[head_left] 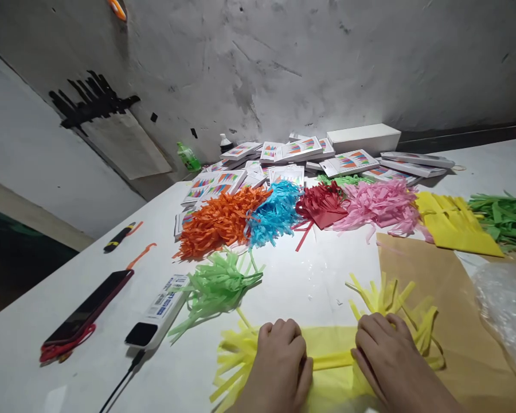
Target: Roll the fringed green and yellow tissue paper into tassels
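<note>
At the front of the table, a sheet of yellow tissue paper (329, 362) with fringed strips at both ends lies between my hands, with a folded band across its middle. My left hand (279, 361) has its fingers curled down on the left part of this paper, beside the fringe. On the right part, my right hand (382, 350) is closed over the paper in the same way. The undersides of both hands' fingers are hidden. A light green tissue tassel (223, 281) lies beyond my left hand.
Orange (223, 218), blue (277, 215), red (322, 203) and pink tassels (378, 203) line the middle. Flat printed boxes (298, 149) are heaped behind. A phone (88, 310), white corded device (157, 312) and cutter (119, 237) lie left; brown paper (456, 327) and clear plastic (507, 304) right.
</note>
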Demonstrator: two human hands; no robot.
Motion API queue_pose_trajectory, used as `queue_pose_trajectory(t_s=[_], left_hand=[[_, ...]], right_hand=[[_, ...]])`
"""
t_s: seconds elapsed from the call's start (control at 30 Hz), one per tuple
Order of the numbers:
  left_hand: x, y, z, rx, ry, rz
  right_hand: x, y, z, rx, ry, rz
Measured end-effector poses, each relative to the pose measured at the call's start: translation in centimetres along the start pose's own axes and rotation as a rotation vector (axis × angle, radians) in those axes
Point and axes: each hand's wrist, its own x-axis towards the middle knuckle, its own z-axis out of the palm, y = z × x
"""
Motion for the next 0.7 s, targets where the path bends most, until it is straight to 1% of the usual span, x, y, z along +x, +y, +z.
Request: queue_pose_trajectory(t_s=[0.03, 0.07, 0.17, 0.23, 0.33, 0.4, 0.47, 0.53, 0.63, 0.7], left_hand=[[0.1, -0.1, 0.2, 0.02, 0.026, 0.023], [0.1, -0.2, 0.4, 0.045, 0.06, 0.074], [0.3, -0.4, 0.8, 0.134, 0.14, 0.281], [0.4, -0.4, 0.8, 0.195, 0.127, 0.379], [0.6, -0.3, 0.8, 0.249, 0.099, 0.45], [0.7, -0.1, 0.8, 0.211, 0.093, 0.426], [0.7, 0.1, 0.9, 0.131, 0.101, 0.351], [0.7, 0.3, 0.8, 0.063, 0.107, 0.301], [0.6, 0.3, 0.9, 0.032, 0.137, 0.305], [0.6, 0.3, 1.0, 0.03, 0.174, 0.319]], right_hand=[[0.0, 0.1, 0.2, -0.004, -0.011, 0.014], [-0.1, 0.1, 0.4, 0.009, -0.006, 0.032], [-0.1, 0.0, 0.2, 0.106, 0.024, 0.041], [0.1, -0.4, -0.3, 0.158, 0.046, -0.035], [0.7, -1.1, -0.6, 0.123, 0.08, -0.197], [1.0, -1.5, -0.4, 0.057, 0.101, -0.267], [1.1, -1.7, 0.0, 0.008, 0.107, -0.308], [1.1, -1.8, 0.3, 0.016, 0.1, -0.289], [1.1, -1.9, 0.4, 0.062, 0.091, -0.228], [1.1, -2.1, 0.4, 0.052, 0.094, -0.244]])
